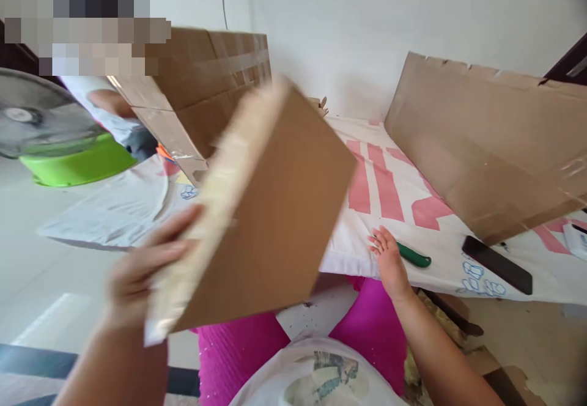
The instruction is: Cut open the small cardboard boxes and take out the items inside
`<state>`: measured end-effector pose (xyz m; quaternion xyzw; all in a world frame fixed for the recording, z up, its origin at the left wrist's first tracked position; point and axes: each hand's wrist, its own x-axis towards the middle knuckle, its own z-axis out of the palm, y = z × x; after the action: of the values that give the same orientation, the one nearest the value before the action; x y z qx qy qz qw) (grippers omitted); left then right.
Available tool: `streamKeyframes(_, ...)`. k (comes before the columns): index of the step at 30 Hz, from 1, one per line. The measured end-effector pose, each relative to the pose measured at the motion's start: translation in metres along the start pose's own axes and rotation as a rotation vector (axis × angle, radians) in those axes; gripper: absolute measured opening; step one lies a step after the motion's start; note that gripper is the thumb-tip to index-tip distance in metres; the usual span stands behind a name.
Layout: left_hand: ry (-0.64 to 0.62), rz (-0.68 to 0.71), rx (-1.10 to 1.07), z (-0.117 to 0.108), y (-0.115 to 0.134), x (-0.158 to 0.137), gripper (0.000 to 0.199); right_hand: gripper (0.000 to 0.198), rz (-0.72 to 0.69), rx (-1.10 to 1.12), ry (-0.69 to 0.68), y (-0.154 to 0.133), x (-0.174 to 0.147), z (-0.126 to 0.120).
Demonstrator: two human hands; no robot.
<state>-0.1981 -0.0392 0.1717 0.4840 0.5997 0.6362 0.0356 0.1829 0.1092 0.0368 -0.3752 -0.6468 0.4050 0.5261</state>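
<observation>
My left hand point(142, 265) grips a brown cardboard piece point(275, 210) by its pale, thick edge, which is blurred by motion. The piece is tilted and raised above my lap, hiding part of the table behind it. My right hand point(389, 262) is at the table's front edge with its fingers spread and nothing in them. Right beside it lies a green handle point(415, 255); whatever it belongs to is partly hidden by the hand. A dark phone point(498, 264) rests farther right on the patterned cloth point(339, 253).
A large cardboard box point(220, 66) stands at the back left. A big cardboard sheet point(486, 143) leans upright at the right. Behind the box is another person's arm point(112, 101), near a fan point(46, 112) and a green basin point(82, 161). Cardboard scraps point(498, 369) lie on the floor.
</observation>
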Motion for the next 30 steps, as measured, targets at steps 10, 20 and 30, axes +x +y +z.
streamKeyframes(10,-0.396,0.103,-0.229,0.186,-0.034,-0.042,0.034,0.041,0.151,-0.198,0.145,0.024,-0.02,-0.042)
streamKeyframes(20,-0.493,0.147,-0.218,0.196,-0.008,-0.075,0.029,0.021,-0.115,-0.729,0.055,0.019,-0.055,-0.071)
streamKeyframes(30,-0.258,0.12,-0.262,0.213,-0.027,-0.093,0.034,0.032,-0.144,-1.074,-0.025,0.033,-0.013,-0.119)
